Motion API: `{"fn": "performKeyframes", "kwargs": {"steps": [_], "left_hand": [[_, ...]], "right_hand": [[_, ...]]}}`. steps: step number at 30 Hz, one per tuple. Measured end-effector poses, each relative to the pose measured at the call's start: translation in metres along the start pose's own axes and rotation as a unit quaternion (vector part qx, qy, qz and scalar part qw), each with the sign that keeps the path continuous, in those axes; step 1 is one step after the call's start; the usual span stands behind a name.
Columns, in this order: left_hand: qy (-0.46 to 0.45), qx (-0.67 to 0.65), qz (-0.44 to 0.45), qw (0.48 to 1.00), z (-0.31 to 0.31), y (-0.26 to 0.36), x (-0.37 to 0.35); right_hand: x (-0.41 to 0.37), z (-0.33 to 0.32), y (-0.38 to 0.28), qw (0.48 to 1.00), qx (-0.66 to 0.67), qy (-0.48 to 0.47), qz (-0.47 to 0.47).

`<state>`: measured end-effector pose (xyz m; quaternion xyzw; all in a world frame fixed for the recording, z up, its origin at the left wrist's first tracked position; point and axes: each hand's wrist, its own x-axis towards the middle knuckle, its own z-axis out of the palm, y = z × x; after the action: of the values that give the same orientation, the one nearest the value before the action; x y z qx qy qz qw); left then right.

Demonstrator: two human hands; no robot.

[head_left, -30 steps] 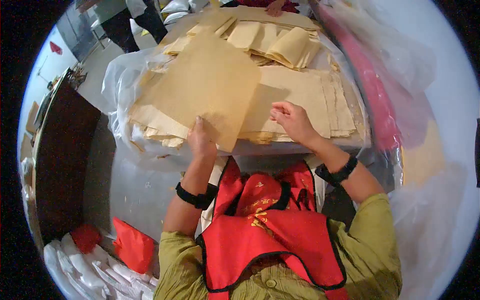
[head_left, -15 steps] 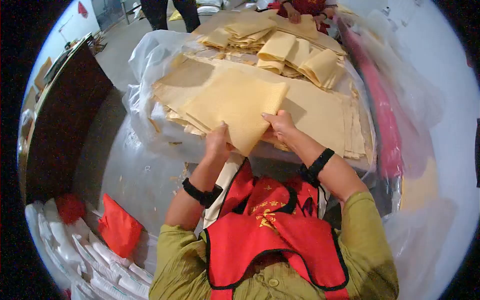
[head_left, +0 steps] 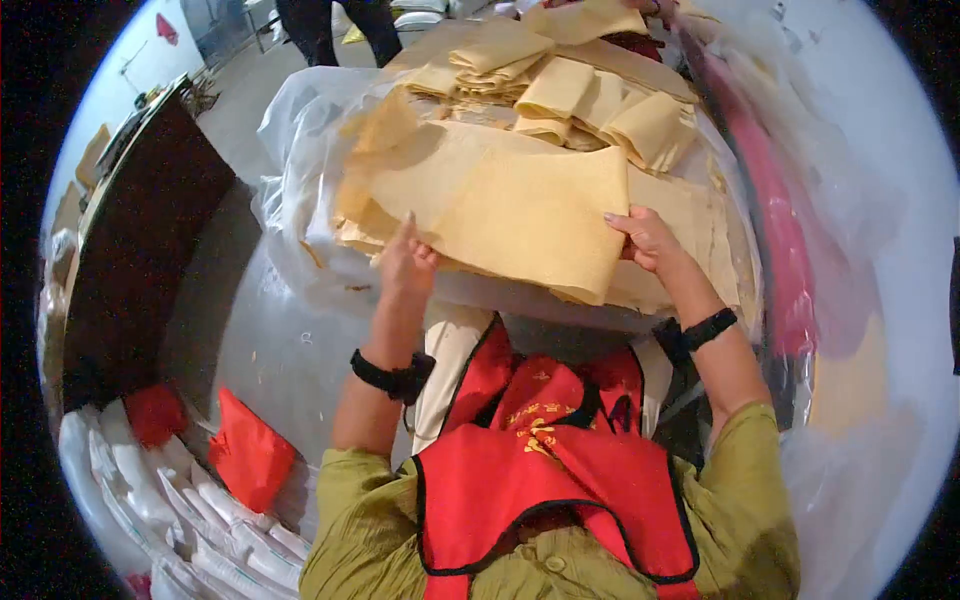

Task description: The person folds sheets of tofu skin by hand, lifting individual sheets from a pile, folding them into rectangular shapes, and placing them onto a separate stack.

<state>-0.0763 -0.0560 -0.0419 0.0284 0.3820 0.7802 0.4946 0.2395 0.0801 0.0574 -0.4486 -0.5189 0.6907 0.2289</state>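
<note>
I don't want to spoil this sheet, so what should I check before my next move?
1. Right hand holding the thin tan rectangular sheet by its right edge: ok.
2. Left hand gripping the sheet too: cannot tell.
3. Black wristbands clear of the sheet: ok.
4. Bare surface under the sheet: not ok, a pile of flat tan sheets lies there.
5. Sheet clear of the folded tan bundles beyond: cannot tell.

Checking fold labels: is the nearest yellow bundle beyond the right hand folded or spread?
Folded: the yellow bundle shows a rounded bend and doubled layers.
</note>
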Motion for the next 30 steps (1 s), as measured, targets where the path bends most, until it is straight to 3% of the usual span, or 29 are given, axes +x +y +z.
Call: {"fn": "performKeyframes", "kwargs": {"steps": [4, 8, 10, 11, 12, 13, 14, 16, 20, 23, 28, 30], "left_hand": [[0.026, 0.051, 0.004, 0.998, 0.032, 0.010, -0.004], [-0.020, 0.224, 0.142, 0.964, 0.024, -0.011, 0.031], [-0.068, 0.333, 0.206, 0.918, 0.071, -0.019, -0.020], [-0.130, 0.424, 0.297, 0.845, 0.081, -0.034, -0.037], [-0.188, 0.501, 0.385, 0.752, 0.090, -0.047, -0.053], [-0.240, 0.562, 0.469, 0.637, 0.096, -0.058, -0.064], [-0.313, 0.561, 0.463, 0.610, 0.097, -0.070, -0.069], [-0.328, 0.660, 0.458, 0.497, 0.105, -0.079, -0.081], [-0.307, 0.740, 0.386, 0.458, 0.095, -0.091, -0.068], [-0.320, 0.750, 0.372, 0.444, 0.095, -0.091, -0.066], [-0.359, 0.728, 0.375, 0.448, 0.094, -0.074, -0.070], [-0.399, 0.624, 0.228, 0.633, 0.092, -0.069, -0.051]], "right_hand": [[-0.007, -0.036, 0.017, 0.998, -0.038, 0.039, -0.035], [0.005, -0.067, 0.040, 0.995, -0.052, 0.043, -0.070], [0.010, -0.073, 0.054, 0.994, -0.035, 0.049, -0.091], [0.018, -0.076, 0.059, 0.991, -0.073, 0.080, -0.082], [-0.015, -0.052, 0.027, 0.988, -0.111, 0.107, -0.030], [-0.006, -0.056, 0.034, 0.987, -0.110, 0.110, -0.051], [0.007, -0.064, 0.045, 0.985, -0.108, 0.111, -0.074], [0.018, -0.073, 0.057, 0.987, -0.085, 0.094, -0.097], [0.014, -0.072, 0.059, 0.985, -0.054, 0.101, -0.127], [-0.002, -0.049, 0.042, 0.989, 0.007, 0.118, -0.087], [-0.012, -0.013, 0.017, 0.958, -0.203, 0.123, -0.159], [-0.009, 0.004, 0.013, 0.934, -0.270, 0.127, -0.197]]}}
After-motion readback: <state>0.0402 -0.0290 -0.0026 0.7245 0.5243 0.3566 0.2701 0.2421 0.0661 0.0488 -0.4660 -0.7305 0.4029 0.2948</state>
